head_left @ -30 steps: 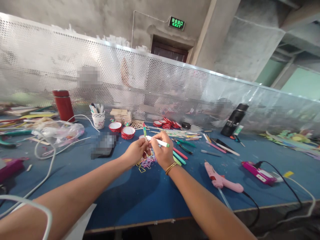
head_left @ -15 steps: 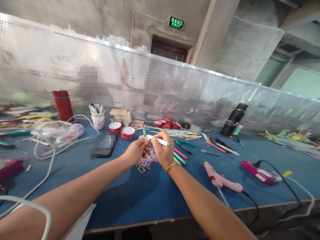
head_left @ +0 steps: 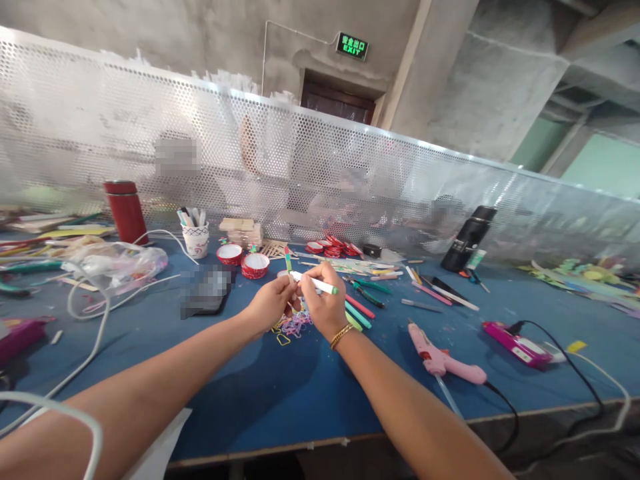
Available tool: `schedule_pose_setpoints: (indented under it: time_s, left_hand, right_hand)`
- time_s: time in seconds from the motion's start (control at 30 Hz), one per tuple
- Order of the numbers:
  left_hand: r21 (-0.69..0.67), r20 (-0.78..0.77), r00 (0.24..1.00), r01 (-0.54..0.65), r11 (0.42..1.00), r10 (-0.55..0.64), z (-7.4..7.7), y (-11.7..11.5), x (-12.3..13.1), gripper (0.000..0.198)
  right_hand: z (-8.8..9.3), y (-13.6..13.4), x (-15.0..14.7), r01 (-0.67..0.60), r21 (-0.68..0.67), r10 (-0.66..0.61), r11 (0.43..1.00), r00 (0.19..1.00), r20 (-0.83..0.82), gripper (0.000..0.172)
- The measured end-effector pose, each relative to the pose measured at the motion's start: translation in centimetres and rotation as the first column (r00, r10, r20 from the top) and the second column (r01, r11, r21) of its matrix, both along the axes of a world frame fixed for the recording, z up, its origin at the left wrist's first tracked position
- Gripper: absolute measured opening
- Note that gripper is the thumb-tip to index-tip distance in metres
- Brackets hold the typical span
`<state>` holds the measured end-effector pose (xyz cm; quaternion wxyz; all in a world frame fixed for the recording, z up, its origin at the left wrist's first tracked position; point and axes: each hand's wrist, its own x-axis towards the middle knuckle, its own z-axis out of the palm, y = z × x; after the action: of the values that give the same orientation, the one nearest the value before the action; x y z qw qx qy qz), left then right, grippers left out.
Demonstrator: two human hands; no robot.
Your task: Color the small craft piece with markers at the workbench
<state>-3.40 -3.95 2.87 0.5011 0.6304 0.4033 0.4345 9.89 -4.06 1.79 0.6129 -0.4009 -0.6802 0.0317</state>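
My left hand point(head_left: 273, 303) pinches a narrow craft stick point(head_left: 288, 260) that stands upright, coloured red at its top and green below. In my right hand point(head_left: 326, 300) is a white marker pen point(head_left: 324, 285) with a green end pointing right; its other end meets the stick just above my left fingertips. Whether the tip touches the stick is too small to tell. Beneath both hands lies a pile of coloured rubber bands point(head_left: 295, 325). Pink, teal and lime marker pens point(head_left: 358, 313) rest beside my right wrist.
Left of my hands lie a phone point(head_left: 207, 290), a paper cup of pens point(head_left: 195, 241) and a red flask point(head_left: 125, 212). Red-rimmed round pieces point(head_left: 255, 265) sit behind. A pink glue gun point(head_left: 440, 357), pliers point(head_left: 367, 290) and a black bottle point(head_left: 467, 240) are to the right.
The marker in my right hand has shifted very slightly left and down. My left hand and the stick stay in almost the same place.
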Motion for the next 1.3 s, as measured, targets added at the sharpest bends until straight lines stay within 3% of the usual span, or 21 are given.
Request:
schedule_pose_setpoints:
  time_s: [1.3]
  left_hand:
    - [-0.031,-0.019,0.999,-0.048,0.998,0.047,0.75,-0.49,-0.04,0.024]
  right_hand:
    - [-0.08,0.13,-0.04,0.001,0.005,-0.001,1.000,1.000,0.000,0.013]
